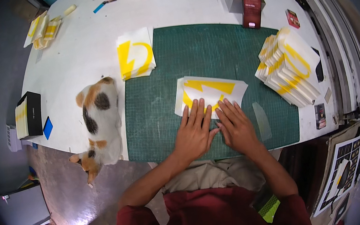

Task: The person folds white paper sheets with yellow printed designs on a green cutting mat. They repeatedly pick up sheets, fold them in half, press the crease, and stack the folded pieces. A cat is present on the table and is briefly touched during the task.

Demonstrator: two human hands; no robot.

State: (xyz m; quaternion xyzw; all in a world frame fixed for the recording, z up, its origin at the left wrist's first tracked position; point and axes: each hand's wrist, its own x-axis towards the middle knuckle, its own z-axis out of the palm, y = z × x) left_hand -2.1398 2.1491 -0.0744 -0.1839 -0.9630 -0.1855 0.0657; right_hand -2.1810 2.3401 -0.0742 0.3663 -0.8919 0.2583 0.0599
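Note:
A white paper piece with yellow printing (202, 92) lies on the green cutting mat (207, 46) in front of me, with slanted flaps showing at its left and right ends. My left hand (195, 131) presses flat on its near edge, fingers stretched out. Beside it, my right hand (238, 127) rests on the same near edge with its fingers extended, the thumbs almost meeting. Neither hand grips anything. A stack of flat printed sheets (136, 56) sits at the mat's far left corner. Several folded paper pieces (288, 69) stand piled in rows at the right.
A calico cat (100, 117) lies along the table's near left edge. Left of it are a black box of papers (33, 115) and a blue card (48, 128). A phone (251, 6) leans on a small box at the far right. More printed pieces (44, 30) lie far left.

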